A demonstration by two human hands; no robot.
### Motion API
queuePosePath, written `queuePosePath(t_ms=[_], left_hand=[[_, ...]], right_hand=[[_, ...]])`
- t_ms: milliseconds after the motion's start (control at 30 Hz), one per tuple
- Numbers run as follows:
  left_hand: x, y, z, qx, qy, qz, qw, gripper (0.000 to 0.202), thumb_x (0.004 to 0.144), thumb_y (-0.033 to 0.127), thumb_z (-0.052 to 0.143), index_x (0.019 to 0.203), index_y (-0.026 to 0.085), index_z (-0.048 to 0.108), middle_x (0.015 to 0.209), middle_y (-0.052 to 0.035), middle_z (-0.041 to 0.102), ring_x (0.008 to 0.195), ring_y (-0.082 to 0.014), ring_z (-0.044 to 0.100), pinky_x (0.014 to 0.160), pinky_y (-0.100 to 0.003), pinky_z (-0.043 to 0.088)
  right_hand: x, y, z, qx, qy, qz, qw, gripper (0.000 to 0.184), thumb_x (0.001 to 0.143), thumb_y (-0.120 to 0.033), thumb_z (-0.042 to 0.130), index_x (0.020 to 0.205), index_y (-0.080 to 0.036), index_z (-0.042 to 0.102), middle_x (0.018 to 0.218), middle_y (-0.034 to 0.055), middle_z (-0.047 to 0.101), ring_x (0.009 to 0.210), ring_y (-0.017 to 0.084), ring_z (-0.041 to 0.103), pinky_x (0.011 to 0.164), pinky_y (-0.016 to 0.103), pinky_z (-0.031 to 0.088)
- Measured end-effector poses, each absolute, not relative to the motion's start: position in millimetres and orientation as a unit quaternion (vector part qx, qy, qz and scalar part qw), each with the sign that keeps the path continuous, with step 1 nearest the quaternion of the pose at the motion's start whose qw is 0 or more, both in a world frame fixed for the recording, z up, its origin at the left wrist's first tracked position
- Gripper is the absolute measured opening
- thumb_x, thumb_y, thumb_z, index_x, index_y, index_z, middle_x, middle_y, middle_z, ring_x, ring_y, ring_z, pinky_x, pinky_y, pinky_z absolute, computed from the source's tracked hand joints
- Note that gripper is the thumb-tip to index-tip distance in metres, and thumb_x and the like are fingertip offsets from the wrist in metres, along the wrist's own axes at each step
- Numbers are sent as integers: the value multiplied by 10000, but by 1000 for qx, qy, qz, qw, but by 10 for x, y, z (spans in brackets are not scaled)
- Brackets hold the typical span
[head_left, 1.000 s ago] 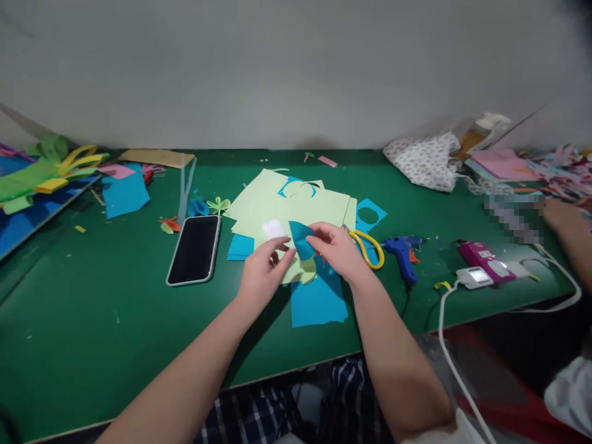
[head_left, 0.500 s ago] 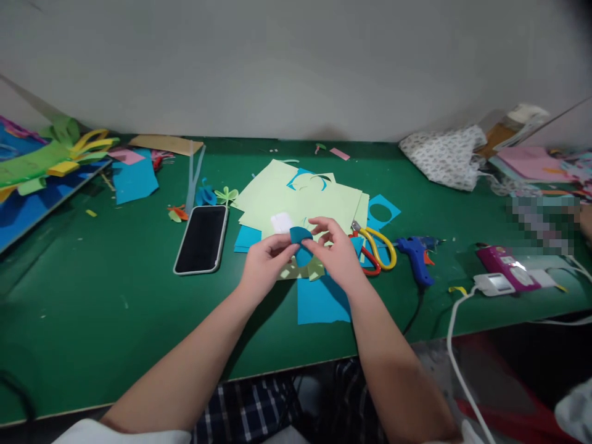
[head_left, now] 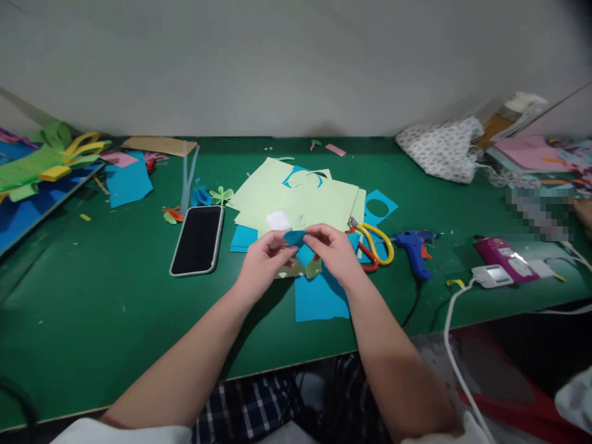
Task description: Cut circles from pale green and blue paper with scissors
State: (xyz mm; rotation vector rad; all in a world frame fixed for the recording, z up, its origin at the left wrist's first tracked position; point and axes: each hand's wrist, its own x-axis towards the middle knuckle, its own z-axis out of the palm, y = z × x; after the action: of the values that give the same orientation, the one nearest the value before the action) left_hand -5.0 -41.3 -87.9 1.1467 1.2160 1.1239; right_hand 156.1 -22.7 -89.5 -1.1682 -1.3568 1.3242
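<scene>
My left hand (head_left: 263, 262) and my right hand (head_left: 333, 254) meet over the middle of the green table (head_left: 115, 296). Both pinch a small blue paper piece (head_left: 296, 238) between their fingertips; it is folded or curled over. Under the hands lie light green paper sheets (head_left: 296, 200) and a blue sheet (head_left: 319, 297). A white lump (head_left: 278, 220) rests on the green paper just beyond my left hand.
A black phone (head_left: 197, 239) lies left of my hands. Yellow-handled scissors (head_left: 377, 239), red-handled scissors and a blue glue gun (head_left: 415, 248) lie to the right, then a purple device (head_left: 502, 257) with a white cable. Paper crafts are heaped at far left (head_left: 50, 163). Another person's hand (head_left: 583, 213) shows at the right edge.
The blue piece has gone from standing up flat between my fingers to folded low and narrow. My hands stayed close together over the same spot.
</scene>
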Motion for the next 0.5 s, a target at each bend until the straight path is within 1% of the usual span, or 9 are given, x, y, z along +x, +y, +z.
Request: queuePosePath(t_ms=[133, 333, 500], left_hand=[[-59, -397, -884, 464, 512, 494, 528, 257, 688, 313, 754, 848, 178, 605, 693, 22, 669, 546, -118, 638, 604, -290, 588], [-76, -400, -935, 444, 496, 520, 535, 278, 649, 302, 804, 798, 173, 608, 710, 35, 656, 562, -114, 654, 600, -264, 579], [-72, -405, -941, 425, 479, 539, 547, 289, 667, 300, 807, 880, 178, 653, 783, 10, 706, 633, -111, 653, 626, -254, 581]], right_hand=[[1563, -248, -866, -457, -555, 545, 432, 232, 782, -311, 686, 999, -226, 683, 771, -18, 616, 706, 139, 571, 617, 270, 473], [1570, -242, -857, -453, -554, 540, 443, 157, 786, -283, 673, 930, -221, 684, 756, -17, 613, 713, 139, 565, 634, 277, 467], [1561, -235, -881, -460, -542, 544, 446, 146, 770, -295, 676, 891, -216, 656, 791, -8, 632, 701, 137, 569, 588, 263, 465]])
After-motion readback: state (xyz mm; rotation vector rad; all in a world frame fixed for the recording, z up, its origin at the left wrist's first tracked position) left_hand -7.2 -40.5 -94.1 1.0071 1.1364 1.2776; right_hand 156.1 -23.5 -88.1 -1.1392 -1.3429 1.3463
